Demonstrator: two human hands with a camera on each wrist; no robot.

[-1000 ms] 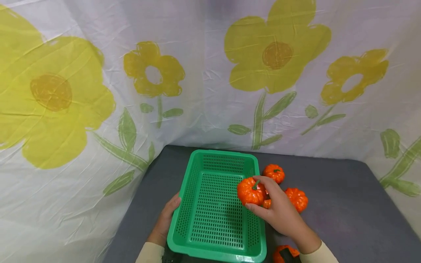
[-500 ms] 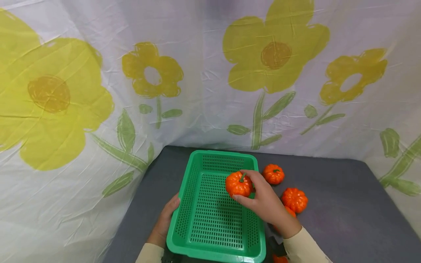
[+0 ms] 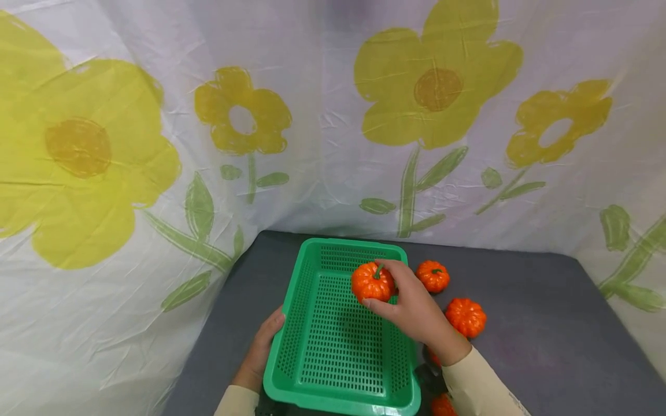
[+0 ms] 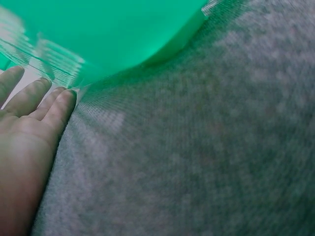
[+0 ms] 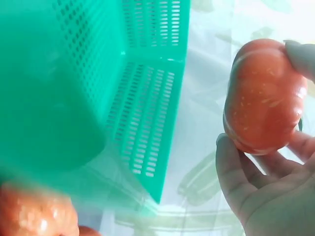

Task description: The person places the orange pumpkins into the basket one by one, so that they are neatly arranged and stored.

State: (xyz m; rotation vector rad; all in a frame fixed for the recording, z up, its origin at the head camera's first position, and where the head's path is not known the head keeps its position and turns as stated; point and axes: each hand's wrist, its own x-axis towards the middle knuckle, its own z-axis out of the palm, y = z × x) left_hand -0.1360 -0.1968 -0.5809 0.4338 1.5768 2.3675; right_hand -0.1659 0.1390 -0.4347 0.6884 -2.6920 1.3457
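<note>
Over green basket, right hand holding orange pumpkin, grip spanning its sides; left hand touching basket's side with straight fingers. Likely risk: glossy skin slipping if fingertips are loosening early, pumpkin dropping hard.

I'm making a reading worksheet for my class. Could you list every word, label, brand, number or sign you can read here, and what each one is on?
No text can be read in any view.
Green basket, held pumpkin and other pumpkins: no lettering visible.
Wall sheet: flower drawings only, no letters or numbers.
Dark item by the left sleeve: pale specks, too small to tell if they are writing.
</note>
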